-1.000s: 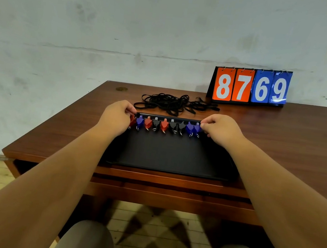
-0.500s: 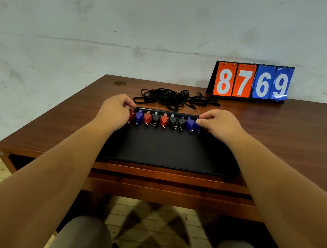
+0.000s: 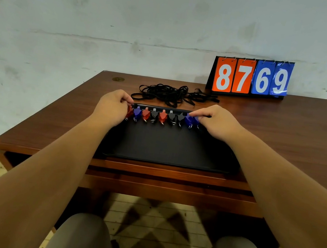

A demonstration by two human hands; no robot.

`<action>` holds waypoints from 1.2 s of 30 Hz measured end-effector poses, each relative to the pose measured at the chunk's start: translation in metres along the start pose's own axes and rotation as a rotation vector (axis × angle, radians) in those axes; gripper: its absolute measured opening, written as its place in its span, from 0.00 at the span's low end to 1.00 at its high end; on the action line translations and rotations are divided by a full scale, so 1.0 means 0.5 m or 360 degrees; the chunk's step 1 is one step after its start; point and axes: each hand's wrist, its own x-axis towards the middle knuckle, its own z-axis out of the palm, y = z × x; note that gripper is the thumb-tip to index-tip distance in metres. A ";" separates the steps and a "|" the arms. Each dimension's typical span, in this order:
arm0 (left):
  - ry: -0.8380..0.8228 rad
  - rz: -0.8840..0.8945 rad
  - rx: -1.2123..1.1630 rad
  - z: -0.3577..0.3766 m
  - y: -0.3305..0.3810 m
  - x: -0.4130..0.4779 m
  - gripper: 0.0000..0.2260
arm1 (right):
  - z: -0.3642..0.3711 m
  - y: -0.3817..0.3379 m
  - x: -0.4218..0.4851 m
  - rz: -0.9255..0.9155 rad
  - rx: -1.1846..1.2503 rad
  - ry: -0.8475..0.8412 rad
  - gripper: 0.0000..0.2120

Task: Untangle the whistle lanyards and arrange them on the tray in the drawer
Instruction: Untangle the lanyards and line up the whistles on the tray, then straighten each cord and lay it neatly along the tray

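A black tray [image 3: 168, 145] lies on the wooden desk near its front edge. Along its far rim stands a row of several whistles [image 3: 162, 117], red, blue and black. My left hand [image 3: 111, 109] is at the row's left end, its curled fingers pinching the red end whistle [image 3: 128, 113], which it mostly hides. My right hand [image 3: 217, 122] is at the right end, thumb and forefinger pinching the blue end whistle [image 3: 190, 119]. A tangle of black lanyards [image 3: 170, 95] lies on the desk just behind the tray, apart from the whistles.
A flip scoreboard [image 3: 251, 77] reading 8769 stands at the desk's back right against the wall. The desk [image 3: 292, 142] has a front edge with a drawer front [image 3: 166, 184] below the tray. My knees show underneath, over a tiled floor.
Both hands stay at the two ends of the whistle row. The whole scene sits slightly differently in view from head motion. The lanyards have not moved.
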 end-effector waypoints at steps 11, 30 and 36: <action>0.0006 -0.0018 -0.0024 0.000 0.004 0.001 0.15 | -0.004 -0.003 -0.009 0.0042 0.0013 0.0047 0.19; -0.0181 0.0010 0.0188 -0.023 0.041 0.036 0.09 | -0.038 -0.013 -0.002 0.0285 0.0462 0.0220 0.14; -0.0258 0.0196 0.0279 0.002 0.097 0.073 0.08 | -0.062 -0.008 0.029 0.0206 0.0557 0.0400 0.13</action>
